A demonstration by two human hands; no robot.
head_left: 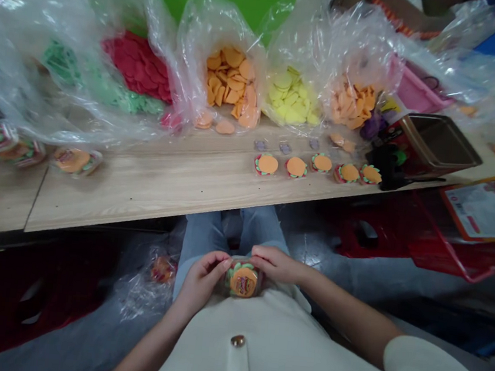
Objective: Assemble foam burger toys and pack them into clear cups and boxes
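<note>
Held low over my lap is a small foam burger [243,279] in clear plastic wrap, with orange discs and a green frilled layer. My left hand [202,279] grips its left side, fingers curled over the top. My right hand [273,264] presses on its upper right side. Just left of my left hand, a loose plastic bag [143,292] holds another wrapped burger [162,269], out of reach of my fingers. The underside of the burger is hidden.
A light wood table [141,183] runs ahead, with a row of wrapped burgers [315,168] near its far side. Clear bags hold red, green, orange and yellow foam discs [230,83]. A metal tray [437,145] and red basket [458,243] stand right.
</note>
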